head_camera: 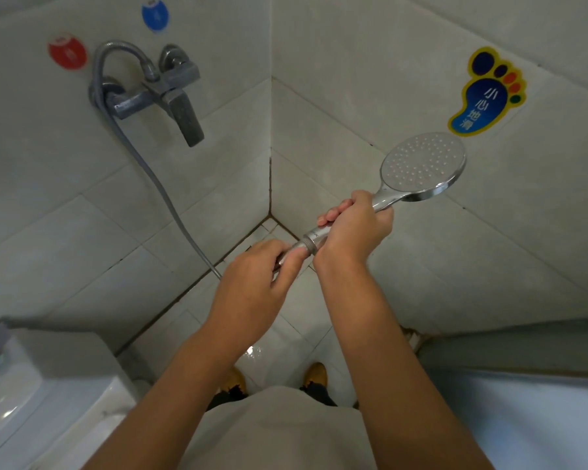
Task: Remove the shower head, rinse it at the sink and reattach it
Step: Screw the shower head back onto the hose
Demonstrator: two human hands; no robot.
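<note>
A chrome shower head [421, 164] with a round nozzle face points up and to the right in front of the tiled corner. My right hand [353, 228] is wrapped around its handle. Just below, my left hand [255, 283] pinches the metal nut at the end of the grey hose [157, 184], right against the handle's threaded base. The hose runs up the left wall to the chrome mixer tap [167, 93]. My left hand hides the last stretch of hose.
A red sticker [67, 50] and a blue sticker [155, 15] sit above the tap. A foot-shaped warning sticker [486, 93] is on the right wall. A white toilet tank [48, 395] stands at lower left. The floor tiles [258, 351] look wet.
</note>
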